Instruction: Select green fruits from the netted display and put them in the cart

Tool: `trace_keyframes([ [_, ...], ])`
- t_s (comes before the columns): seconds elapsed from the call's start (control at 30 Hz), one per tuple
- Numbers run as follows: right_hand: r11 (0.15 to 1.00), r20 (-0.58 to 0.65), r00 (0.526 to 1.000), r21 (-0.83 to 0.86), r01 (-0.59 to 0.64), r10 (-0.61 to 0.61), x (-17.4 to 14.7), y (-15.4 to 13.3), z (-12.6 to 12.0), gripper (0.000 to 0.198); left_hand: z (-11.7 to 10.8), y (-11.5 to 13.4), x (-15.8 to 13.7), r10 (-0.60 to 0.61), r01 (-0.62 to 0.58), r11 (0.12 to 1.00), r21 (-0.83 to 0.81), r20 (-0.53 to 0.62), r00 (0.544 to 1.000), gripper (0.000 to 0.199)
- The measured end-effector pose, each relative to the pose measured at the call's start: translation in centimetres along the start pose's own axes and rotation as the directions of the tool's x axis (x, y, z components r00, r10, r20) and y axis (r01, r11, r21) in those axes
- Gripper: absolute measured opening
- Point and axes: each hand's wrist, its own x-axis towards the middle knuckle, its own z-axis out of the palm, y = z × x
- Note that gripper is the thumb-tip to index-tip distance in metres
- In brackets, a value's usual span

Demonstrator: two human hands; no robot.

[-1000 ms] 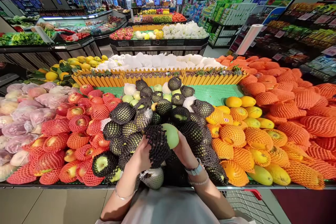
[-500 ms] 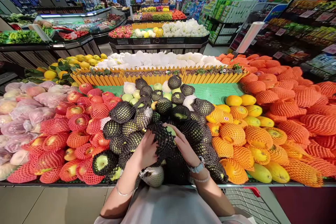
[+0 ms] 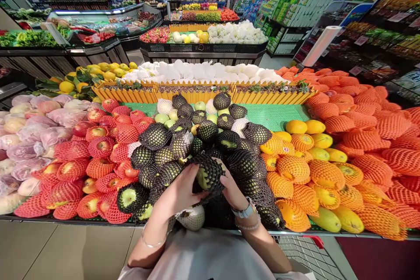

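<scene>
Between my two hands, above the front of the pile, is a green apple point(image 3: 204, 176) in a black foam net. My left hand point(image 3: 182, 186) curves round its left side, with the thumb along the underside. From the right, the fingers of my right hand point(image 3: 232, 186) press on the net. Part of the green skin shows on the left side of the fruit. Close by lie green apples in black nets point(image 3: 162, 156), and a pale netted fruit point(image 3: 191, 217) sits just below my hands at the display's edge.
Apples in red nets point(image 3: 100, 168) are heaped to the left, beside plastic-wrapped fruit point(image 3: 36, 133). Yellow fruit in orange nets point(image 3: 295, 168) is piled to the right. A low yellow fence planter point(image 3: 193, 94) crosses behind. A shopping cart point(image 3: 305, 251) stands at lower right.
The apple has been turned, and its green skin now faces left instead of upper right. My left thumb has come out below it, and my right fingers have shifted down its side.
</scene>
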Motion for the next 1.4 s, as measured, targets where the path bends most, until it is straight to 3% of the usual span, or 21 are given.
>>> trace_keyframes([
  [0.13,0.986,-0.038,0.997,0.153,-0.062,0.068,0.1,1.1,-0.7,0.059,-1.9,0.9,0.2,-0.120,0.110,0.978,-0.179,-0.045,0.992,0.030],
  [0.23,0.983,0.038,0.997,0.168,-0.072,0.066,0.0,1.7,-0.7,0.059,-1.9,1.1,0.9,-0.209,0.193,0.967,-0.170,-0.085,0.974,0.037],
  [0.33,0.974,0.021,0.995,0.207,-0.096,0.094,0.0,2.1,-0.4,0.058,-1.1,0.6,1.4,-0.244,0.219,0.965,-0.147,-0.186,0.952,0.036],
  [0.47,0.960,-0.053,0.987,0.246,-0.133,0.151,0.4,2.2,0.1,0.046,-0.1,-0.5,1.3,-0.109,0.086,0.992,-0.088,-0.303,0.947,0.023],
  [0.63,0.948,-0.121,0.980,0.296,-0.117,0.159,0.9,1.9,0.7,0.046,0.0,-0.6,0.8,-0.034,0.042,0.999,0.035,-0.188,0.982,0.035],
  [0.73,0.929,-0.096,0.978,0.343,-0.143,0.186,0.8,1.5,1.0,0.048,-0.5,-0.4,0.8,-0.035,0.030,0.999,-0.030,-0.195,0.980,0.034],
  [0.83,0.900,-0.001,0.969,0.371,-0.229,0.247,0.7,0.8,1.1,0.054,-0.8,-0.7,0.7,0.031,-0.065,0.991,-0.114,-0.281,0.959,0.035],
  [0.97,0.881,0.058,0.954,0.372,-0.293,0.293,0.6,0.1,1.1,0.057,-0.5,-1.6,0.5,0.195,-0.193,0.980,0.043,-0.349,0.917,0.027],
  [1.13,0.876,0.062,0.958,0.391,-0.282,0.280,0.8,-0.1,1.5,0.057,-0.5,-1.6,0.5,0.401,-0.408,0.912,0.044,-0.299,0.866,0.023],
  [1.23,0.870,0.086,0.961,0.410,-0.276,0.264,1.0,-0.4,1.8,0.056,-0.3,-0.9,0.3,0.375,-0.371,0.927,0.056,-0.211,0.903,0.009],
  [1.3,0.865,0.094,0.960,0.417,-0.279,0.264,1.0,-0.4,1.9,0.056,0.1,-0.5,0.1,0.367,-0.353,0.930,0.104,-0.172,0.914,0.011],
  [1.4,0.878,0.049,0.969,0.414,-0.242,0.244,0.9,-0.2,1.8,0.056,0.9,-0.3,-0.2,0.334,-0.302,0.941,0.153,-0.264,0.905,0.004],
])
